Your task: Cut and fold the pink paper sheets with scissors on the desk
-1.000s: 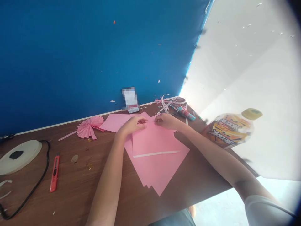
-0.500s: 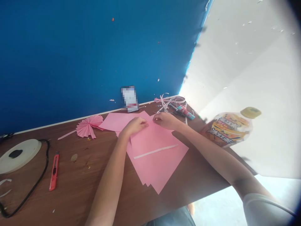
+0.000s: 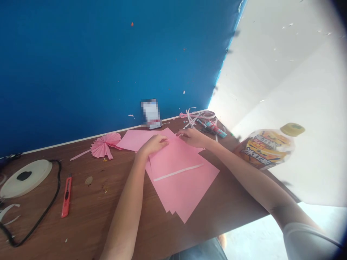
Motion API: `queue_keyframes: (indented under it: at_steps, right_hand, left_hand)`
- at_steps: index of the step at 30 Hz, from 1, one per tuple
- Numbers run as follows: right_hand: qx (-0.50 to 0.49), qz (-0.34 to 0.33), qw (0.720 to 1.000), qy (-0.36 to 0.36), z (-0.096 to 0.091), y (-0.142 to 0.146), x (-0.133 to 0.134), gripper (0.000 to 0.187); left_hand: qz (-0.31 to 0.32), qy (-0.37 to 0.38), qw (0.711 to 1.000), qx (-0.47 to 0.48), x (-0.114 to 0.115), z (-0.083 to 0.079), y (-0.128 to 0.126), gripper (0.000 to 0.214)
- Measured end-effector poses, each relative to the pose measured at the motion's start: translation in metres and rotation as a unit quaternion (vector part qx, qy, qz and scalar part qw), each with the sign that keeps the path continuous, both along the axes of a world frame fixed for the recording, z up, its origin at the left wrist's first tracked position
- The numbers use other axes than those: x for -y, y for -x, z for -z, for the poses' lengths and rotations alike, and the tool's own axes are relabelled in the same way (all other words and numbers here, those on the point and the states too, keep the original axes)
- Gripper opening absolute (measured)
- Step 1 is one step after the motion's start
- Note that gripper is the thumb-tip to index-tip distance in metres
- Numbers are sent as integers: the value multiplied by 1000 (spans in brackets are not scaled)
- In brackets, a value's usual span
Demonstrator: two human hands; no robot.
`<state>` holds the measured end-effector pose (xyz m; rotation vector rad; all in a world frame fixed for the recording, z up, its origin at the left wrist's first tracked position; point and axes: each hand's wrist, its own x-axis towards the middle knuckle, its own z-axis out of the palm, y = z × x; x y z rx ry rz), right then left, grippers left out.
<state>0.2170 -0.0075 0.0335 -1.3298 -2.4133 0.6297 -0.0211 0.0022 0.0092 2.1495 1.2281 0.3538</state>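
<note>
Nearest the person, a stack of square pink paper sheets (image 3: 187,202) lies on the brown wooden worktop (image 3: 103,224), with 1 corner pointing at the near edge. On it rests the top pink sheet (image 3: 173,159), with a thin white strip (image 3: 177,172) running left to right along its near edge. This sheet spreads toward the person from the 2 hands, which meet at its far edge. The left hand (image 3: 154,143) has bent fingers set on that edge; I cannot tell whether its grip pinches the paper. The right hand (image 3: 193,137), just beside it, has its grip closed on the sheet's far corner. Well apart to the left lies an orange utility knife (image 3: 66,196). Farther back are a pink pleated paper fan (image 3: 104,145) and loose paper strips (image 3: 196,116), by the blue wall (image 3: 108,65).
</note>
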Motion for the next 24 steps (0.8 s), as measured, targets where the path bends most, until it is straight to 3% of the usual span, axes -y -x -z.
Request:
queue_keyframes:
  at_steps: [4, 10, 14, 17, 20, 24]
  right_hand:
    - [4, 7, 1000, -4, 0, 4, 3, 26]
    - [50, 91, 994, -29, 8, 3, -1, 15]
    - [31, 75, 997, -7, 9, 3, -1, 17]
    - [-24, 22, 999, 22, 7, 4, -1, 17]
    - [-82, -6, 995, 48, 7, 6, -1, 19]
    - [-128, 17, 990, 54, 6, 7, 0, 23]
  left_hand:
    - [-12, -2, 1000, 21, 4, -4, -5, 26]
    - [4, 36, 999, 31, 9, -6, -11, 49]
    - [18, 73, 996, 48, 9, -3, -13, 58]
    - [44, 121, 989, 72, 8, -1, -15, 61]
    - [57, 135, 984, 97, 7, 2, -17, 55]
    - [58, 149, 977, 141, 6, 5, -20, 44]
